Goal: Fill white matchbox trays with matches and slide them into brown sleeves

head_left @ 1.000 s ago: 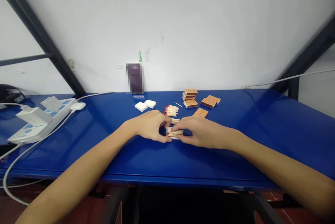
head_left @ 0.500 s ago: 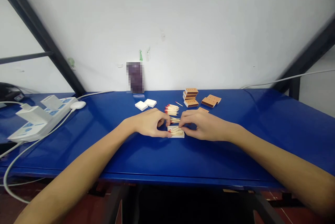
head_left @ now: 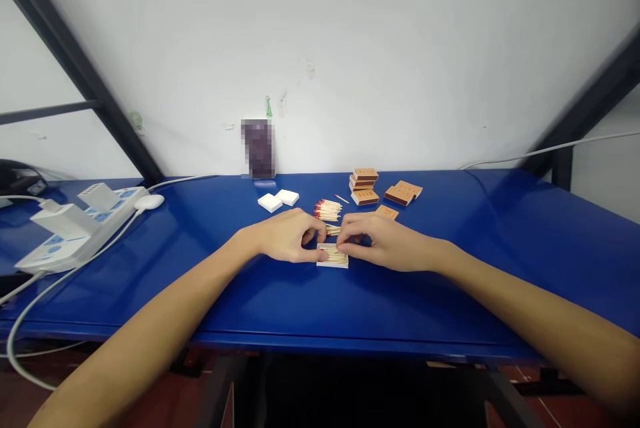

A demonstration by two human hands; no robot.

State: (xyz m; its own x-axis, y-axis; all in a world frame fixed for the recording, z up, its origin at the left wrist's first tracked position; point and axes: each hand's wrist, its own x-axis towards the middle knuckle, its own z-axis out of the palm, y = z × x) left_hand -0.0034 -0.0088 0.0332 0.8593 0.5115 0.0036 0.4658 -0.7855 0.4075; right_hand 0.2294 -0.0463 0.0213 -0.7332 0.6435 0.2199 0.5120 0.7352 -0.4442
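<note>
A small white matchbox tray [head_left: 333, 262] half full of red-tipped matches lies on the blue table [head_left: 450, 295], between my two hands. My left hand [head_left: 285, 236] curls round the tray's left end, thumb and fingers pinched at its edge. My right hand [head_left: 380, 241] pinches the matches at the tray's right end, fingers closed. A loose pile of matches [head_left: 329, 210] lies just behind the hands.
Two empty white trays [head_left: 278, 201] sit behind the left hand. A stack of orange matchboxes [head_left: 363, 186], two more [head_left: 403, 193] and a flat sleeve [head_left: 387, 212] lie behind the right hand. A white power strip [head_left: 75, 223] with cables is at the far left.
The tray has shifted slightly left and toward me. My right hand has moved back onto the matches at its right end; the left hand stays at its left end.
</note>
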